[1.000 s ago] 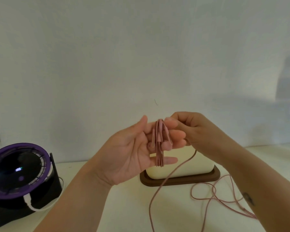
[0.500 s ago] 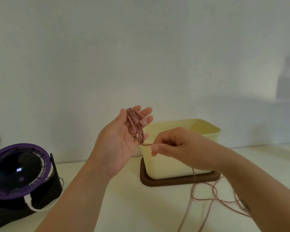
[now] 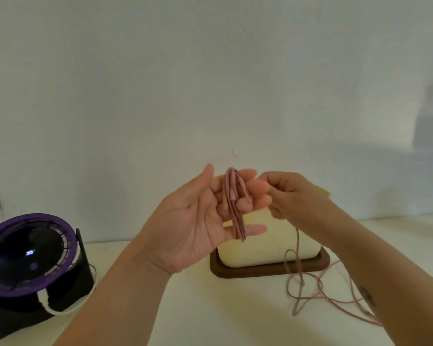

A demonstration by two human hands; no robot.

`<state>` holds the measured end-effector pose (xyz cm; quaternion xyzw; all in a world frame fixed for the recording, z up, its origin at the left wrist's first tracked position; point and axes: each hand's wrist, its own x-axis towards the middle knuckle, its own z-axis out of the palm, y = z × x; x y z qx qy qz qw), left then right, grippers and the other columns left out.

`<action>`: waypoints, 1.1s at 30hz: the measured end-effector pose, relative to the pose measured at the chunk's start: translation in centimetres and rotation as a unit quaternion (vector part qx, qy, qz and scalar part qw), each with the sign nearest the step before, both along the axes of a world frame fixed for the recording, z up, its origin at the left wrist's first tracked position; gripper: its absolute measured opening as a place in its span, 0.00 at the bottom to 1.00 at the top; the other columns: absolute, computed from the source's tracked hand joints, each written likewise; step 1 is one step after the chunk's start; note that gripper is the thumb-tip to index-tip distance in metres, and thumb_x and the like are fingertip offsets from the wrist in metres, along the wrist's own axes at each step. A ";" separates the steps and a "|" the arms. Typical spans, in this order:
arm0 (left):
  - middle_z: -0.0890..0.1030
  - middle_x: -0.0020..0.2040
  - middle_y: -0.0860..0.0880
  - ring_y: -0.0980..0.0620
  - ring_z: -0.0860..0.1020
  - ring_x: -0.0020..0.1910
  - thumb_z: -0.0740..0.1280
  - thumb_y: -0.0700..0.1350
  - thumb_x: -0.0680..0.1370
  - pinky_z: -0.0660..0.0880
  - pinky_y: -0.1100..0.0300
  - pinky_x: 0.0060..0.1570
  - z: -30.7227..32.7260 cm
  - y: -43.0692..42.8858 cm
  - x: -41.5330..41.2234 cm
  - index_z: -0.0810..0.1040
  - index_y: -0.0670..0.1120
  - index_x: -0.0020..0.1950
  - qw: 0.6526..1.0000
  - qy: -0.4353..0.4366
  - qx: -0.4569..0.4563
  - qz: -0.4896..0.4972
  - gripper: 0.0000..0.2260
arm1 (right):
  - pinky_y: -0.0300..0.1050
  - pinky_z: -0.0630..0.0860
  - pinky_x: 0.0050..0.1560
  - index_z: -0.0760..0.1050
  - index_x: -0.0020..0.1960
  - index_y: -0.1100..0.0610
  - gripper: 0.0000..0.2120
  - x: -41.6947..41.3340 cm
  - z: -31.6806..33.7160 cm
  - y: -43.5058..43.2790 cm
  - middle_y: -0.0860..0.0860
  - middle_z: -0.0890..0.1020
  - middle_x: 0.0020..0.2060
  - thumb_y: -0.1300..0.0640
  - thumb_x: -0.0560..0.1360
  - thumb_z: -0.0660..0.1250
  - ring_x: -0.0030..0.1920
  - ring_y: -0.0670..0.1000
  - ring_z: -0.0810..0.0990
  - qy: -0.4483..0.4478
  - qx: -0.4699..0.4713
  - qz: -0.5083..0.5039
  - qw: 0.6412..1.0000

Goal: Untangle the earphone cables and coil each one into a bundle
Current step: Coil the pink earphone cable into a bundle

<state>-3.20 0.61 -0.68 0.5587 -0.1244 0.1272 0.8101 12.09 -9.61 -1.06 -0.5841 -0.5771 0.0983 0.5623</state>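
Head view: left hand (image 3: 193, 221) fingers straight, pink earphone cable (image 3: 233, 193) looped round them; right hand (image 3: 295, 196) at its 3 o'clock pinches the strand, slack trailing to 5 o'clock

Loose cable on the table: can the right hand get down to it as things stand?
Probably yes. The right hand pinches a strand that drops to the loose cable on the table, by the cream box, with nothing between them. That hand is busy with the strand, though.
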 end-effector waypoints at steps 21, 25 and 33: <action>0.82 0.43 0.44 0.47 0.80 0.47 0.57 0.56 0.75 0.75 0.47 0.56 -0.5 0.5 0.1 0.82 0.43 0.54 0.984 0.059 0.152 0.074 0.21 | 0.31 0.61 0.25 0.78 0.39 0.52 0.12 -0.7 1.5 -1.3 0.42 0.66 0.22 0.49 0.77 0.62 0.23 0.42 0.62 -0.083 0.010 -0.053 0.995; 0.80 0.53 0.40 0.43 0.78 0.57 0.55 0.50 0.82 0.62 0.38 0.67 0.0 1.2 -0.1 0.71 0.36 0.67 0.999 -0.030 -0.014 -0.042 0.22 | 0.30 0.61 0.27 0.77 0.38 0.53 0.14 -1.0 0.3 -0.3 0.42 0.66 0.22 0.52 0.79 0.59 0.23 0.41 0.63 -0.089 -0.030 0.002 0.996; 0.83 0.50 0.50 0.53 0.82 0.52 0.51 0.48 0.82 0.71 0.43 0.61 1.1 0.2 0.2 0.71 0.43 0.62 0.946 -0.148 -0.130 0.258 0.15 | 0.33 0.65 0.33 0.79 0.42 0.55 0.16 -2.4 -0.3 0.1 0.42 0.70 0.24 0.52 0.81 0.57 0.26 0.42 0.66 -0.136 -0.156 0.073 0.976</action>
